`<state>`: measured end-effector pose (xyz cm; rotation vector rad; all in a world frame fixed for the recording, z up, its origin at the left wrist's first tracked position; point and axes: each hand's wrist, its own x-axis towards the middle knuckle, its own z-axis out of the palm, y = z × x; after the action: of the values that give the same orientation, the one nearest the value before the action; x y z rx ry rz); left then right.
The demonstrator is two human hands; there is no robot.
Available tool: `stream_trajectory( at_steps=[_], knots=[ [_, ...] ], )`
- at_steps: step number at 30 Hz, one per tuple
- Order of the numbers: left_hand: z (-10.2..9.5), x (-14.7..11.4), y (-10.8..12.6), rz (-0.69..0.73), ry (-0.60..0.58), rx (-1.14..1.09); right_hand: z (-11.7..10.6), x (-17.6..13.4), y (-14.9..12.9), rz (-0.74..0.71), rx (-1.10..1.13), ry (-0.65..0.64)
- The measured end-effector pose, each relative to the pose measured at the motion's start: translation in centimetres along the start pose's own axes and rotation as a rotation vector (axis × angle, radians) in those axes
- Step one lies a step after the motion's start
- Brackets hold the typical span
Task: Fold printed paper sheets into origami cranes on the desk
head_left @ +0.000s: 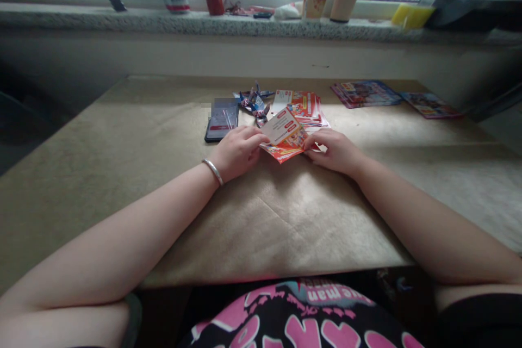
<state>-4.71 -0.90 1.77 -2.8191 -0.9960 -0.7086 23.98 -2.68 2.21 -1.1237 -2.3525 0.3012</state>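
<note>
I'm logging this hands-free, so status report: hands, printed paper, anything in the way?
Left hand at paper's left edge, right hand pinching its right. Printed paper angled, red-and-white print showing. Phone near left hand, not covering paper.

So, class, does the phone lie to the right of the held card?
No, the phone lies to the left of the held card, just beyond the left hand.
</note>
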Motion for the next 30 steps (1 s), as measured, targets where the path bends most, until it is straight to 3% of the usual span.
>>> stream_trajectory(
  at_steps=[6,9,17,21,26,30],
  knots=[
    [0.01,-0.08,0.22,0.139,-0.138,-0.11,-0.32,0.03,-0.03,-0.093,0.032,-0.099],
    [0.09,-0.06,0.18,0.177,-0.216,-0.098,-0.2,0.11,-0.04,-0.127,0.042,-0.089],
    [-0.12,0.01,0.26,0.143,-0.345,-0.076,0.24,0.22,0.64,-0.144,-0.024,-0.104],
    [-0.21,0.03,0.42,0.159,-0.316,-0.066,0.1,0.18,0.57,-0.189,-0.018,-0.12],
    [-0.23,0.08,0.47,0.349,-0.241,-0.098,0.15,0.06,0.13,-0.202,-0.084,-0.114],
    [0.02,0.16,0.36,0.385,-0.233,-0.131,0.3,0.05,-0.18,-0.252,-0.148,-0.088]
  ],
)
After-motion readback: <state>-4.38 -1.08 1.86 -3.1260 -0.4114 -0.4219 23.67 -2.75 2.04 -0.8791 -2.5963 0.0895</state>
